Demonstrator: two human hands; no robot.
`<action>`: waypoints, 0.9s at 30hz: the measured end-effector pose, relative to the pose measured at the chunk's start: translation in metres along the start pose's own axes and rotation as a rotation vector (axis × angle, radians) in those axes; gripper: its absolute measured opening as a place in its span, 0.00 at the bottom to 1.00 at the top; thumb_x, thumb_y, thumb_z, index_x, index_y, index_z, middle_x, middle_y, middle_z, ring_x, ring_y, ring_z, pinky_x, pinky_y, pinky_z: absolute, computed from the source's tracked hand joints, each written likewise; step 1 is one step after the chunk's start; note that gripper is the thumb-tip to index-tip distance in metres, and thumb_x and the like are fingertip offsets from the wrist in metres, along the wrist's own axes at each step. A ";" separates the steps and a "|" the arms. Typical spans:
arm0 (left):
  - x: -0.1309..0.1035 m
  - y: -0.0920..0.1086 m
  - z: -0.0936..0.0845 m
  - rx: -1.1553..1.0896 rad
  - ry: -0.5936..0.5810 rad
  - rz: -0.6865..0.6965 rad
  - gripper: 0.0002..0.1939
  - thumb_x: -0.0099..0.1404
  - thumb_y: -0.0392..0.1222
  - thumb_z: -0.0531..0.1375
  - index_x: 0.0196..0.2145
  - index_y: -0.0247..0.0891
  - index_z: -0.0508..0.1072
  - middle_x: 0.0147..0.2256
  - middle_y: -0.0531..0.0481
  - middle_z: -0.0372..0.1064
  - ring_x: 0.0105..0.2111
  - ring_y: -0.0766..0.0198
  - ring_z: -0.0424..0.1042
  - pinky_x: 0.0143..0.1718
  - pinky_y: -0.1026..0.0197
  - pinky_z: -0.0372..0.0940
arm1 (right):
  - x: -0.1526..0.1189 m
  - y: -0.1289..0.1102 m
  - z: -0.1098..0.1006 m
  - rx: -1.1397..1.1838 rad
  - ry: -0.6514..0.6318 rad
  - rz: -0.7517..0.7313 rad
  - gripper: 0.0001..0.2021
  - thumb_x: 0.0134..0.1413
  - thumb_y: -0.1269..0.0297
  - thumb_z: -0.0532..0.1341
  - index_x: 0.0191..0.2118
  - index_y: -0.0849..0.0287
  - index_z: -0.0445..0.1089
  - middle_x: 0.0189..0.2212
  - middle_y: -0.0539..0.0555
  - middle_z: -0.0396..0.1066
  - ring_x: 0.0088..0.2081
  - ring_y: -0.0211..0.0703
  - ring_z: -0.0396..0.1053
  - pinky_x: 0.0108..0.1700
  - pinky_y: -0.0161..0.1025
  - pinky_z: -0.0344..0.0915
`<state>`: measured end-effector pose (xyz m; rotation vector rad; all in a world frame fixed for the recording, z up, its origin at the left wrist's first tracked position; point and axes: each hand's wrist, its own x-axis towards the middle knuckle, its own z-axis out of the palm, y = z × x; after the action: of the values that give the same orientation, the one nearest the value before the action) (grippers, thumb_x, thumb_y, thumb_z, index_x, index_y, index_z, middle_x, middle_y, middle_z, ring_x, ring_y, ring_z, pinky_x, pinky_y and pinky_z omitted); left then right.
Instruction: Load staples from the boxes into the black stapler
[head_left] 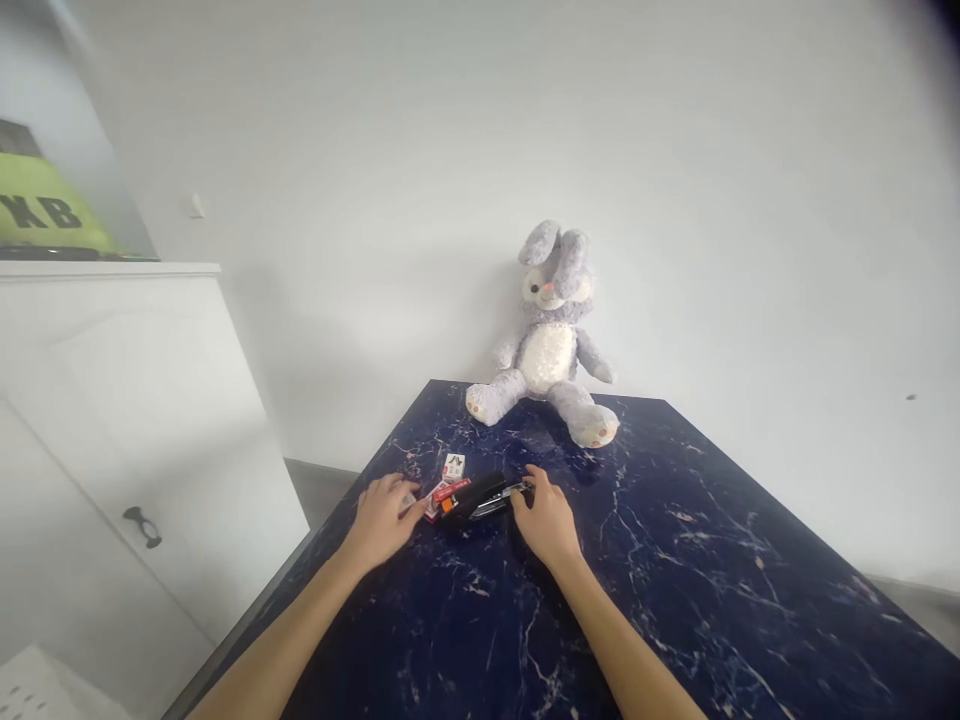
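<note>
A small cluster of things lies on the dark blue marbled table [630,560]. In it are a black stapler [480,494] with a silver lower part, a red strip-like item [452,490], an orange-ended piece [448,505] and a small white box with red and dark print [454,466]. My left hand [382,520] is at the cluster's left side, fingers curved, with something pale between thumb and fingers that I cannot make out. At the cluster's right, my right hand [546,512] has its thumb and fingers around the silver end of the stapler.
A grey plush rabbit [547,355] sits at the table's far edge against the white wall [360,150]. To the left stands a white cabinet [112,400] with a dark handle [142,527] and a yellow-green item [45,205] on top. A white perforated box [52,690] is at lower left.
</note>
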<state>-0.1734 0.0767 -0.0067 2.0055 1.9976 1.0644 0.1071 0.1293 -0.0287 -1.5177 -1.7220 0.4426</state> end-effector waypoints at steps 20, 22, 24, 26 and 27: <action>-0.012 0.027 0.013 0.054 -0.195 0.227 0.28 0.58 0.59 0.67 0.53 0.48 0.72 0.56 0.46 0.70 0.62 0.41 0.56 0.60 0.37 0.55 | -0.015 -0.012 0.012 0.568 -0.260 0.027 0.36 0.47 0.68 0.60 0.65 0.56 0.56 0.56 0.58 0.69 0.50 0.45 0.72 0.55 0.45 0.69; -0.016 0.032 0.014 0.029 -0.159 0.220 0.26 0.54 0.59 0.70 0.45 0.42 0.74 0.50 0.44 0.71 0.54 0.45 0.65 0.54 0.44 0.63 | -0.016 -0.013 0.013 0.548 -0.187 0.040 0.35 0.50 0.66 0.59 0.66 0.57 0.54 0.57 0.58 0.68 0.48 0.44 0.73 0.51 0.42 0.71; -0.019 0.036 0.012 0.002 -0.167 0.264 0.20 0.57 0.59 0.68 0.38 0.40 0.74 0.45 0.45 0.72 0.46 0.51 0.70 0.46 0.51 0.67 | -0.016 -0.012 0.013 0.533 -0.138 0.064 0.33 0.52 0.65 0.58 0.65 0.57 0.55 0.56 0.59 0.68 0.46 0.43 0.74 0.49 0.41 0.72; -0.019 0.037 0.009 -0.011 -0.164 0.314 0.16 0.65 0.56 0.62 0.33 0.40 0.72 0.38 0.48 0.72 0.39 0.57 0.71 0.40 0.56 0.66 | -0.016 -0.010 0.013 0.520 -0.139 0.082 0.30 0.53 0.65 0.57 0.63 0.58 0.57 0.53 0.58 0.71 0.44 0.43 0.75 0.48 0.41 0.72; -0.019 0.036 0.006 -0.004 -0.124 0.316 0.15 0.69 0.54 0.58 0.31 0.40 0.71 0.35 0.49 0.71 0.36 0.58 0.71 0.38 0.58 0.66 | -0.015 -0.009 0.012 0.513 -0.150 0.084 0.29 0.54 0.65 0.57 0.62 0.58 0.59 0.52 0.58 0.72 0.44 0.43 0.75 0.48 0.41 0.72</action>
<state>-0.1376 0.0576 0.0013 2.3765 1.6537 0.9657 0.0915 0.1156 -0.0348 -1.2047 -1.5027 0.9797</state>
